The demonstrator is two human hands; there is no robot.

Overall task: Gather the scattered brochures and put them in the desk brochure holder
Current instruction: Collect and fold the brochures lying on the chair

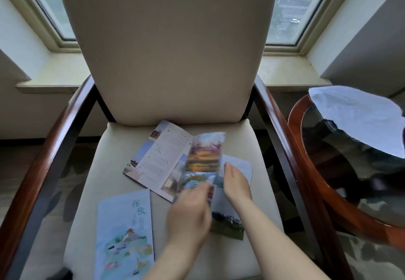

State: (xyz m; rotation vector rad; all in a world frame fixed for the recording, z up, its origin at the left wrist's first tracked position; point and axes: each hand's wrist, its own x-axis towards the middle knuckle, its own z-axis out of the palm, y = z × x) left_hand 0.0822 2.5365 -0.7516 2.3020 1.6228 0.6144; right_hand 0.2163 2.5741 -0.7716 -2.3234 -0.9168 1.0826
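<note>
A cream chair (166, 60) filled the middle of the frame, its dark wooden arms curving down both sides. Behind its back a window (285, 12) ran along the top, with a pale sill beneath. At the right edge stood a round glass-topped table (311, 170) with a wooden rim, and a white cloth (355, 115) lay on its far part.

Four brochures were on or over the seat. A blue brochure (125, 231) with a painted hill and large characters lay flat at the lower left of the seat. An open brochure (157, 161) lay unfolded in the seat's middle, angled toward the upper left. A photo brochure (228, 225), pale above and dark landscape below, lay to the right of centre, partly under the right forearm.

A bright brochure (205, 154), blurred and showing orange and blue scenes, stood raised above the open one. The left hand (188, 211), blurred too, gripped its lower end with curled fingers. The right hand (236, 183) was released, fingers straight and together, just beside the bright brochure's right edge and above the photo brochure; whether it touched either could not be told.
</note>
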